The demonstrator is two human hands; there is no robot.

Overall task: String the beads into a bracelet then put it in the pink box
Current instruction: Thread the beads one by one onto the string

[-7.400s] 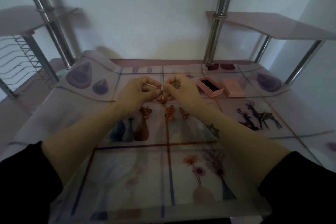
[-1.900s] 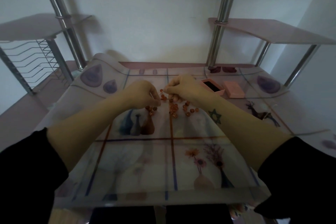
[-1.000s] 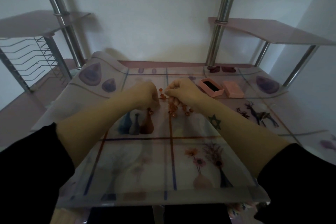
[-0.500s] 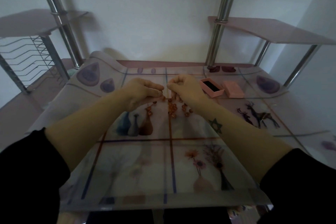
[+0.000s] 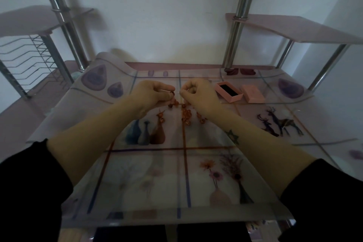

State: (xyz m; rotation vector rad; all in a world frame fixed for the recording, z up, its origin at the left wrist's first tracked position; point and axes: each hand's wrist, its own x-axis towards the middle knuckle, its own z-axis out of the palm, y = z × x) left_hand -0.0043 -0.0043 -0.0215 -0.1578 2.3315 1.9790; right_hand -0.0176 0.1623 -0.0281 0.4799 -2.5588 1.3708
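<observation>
My left hand point(image 5: 152, 94) pinches a small reddish bead point(image 5: 173, 94) between thumb and forefinger. A few centimetres to its right, my right hand point(image 5: 198, 95) pinches the end of a thin string, too fine to see clearly. Both hands hover just above a scatter of loose orange-red beads point(image 5: 186, 114) lying on the patterned table mat point(image 5: 149, 173). The open pink box point(image 5: 228, 92), with a black lining, stands just right of my right hand. Its pink lid point(image 5: 253, 93) lies beside it.
Chrome posts point(image 5: 238, 19) rise at the back left and right, each carrying a pink shelf point(image 5: 290, 28). A wire rack point(image 5: 25, 61) stands at the far left. The mat's front edge overhangs the table near my body.
A second ago my left hand was down among the loose beads; it has lifted and now faces my right hand at the same height with a bead pinched. The camera view shifted slightly.
</observation>
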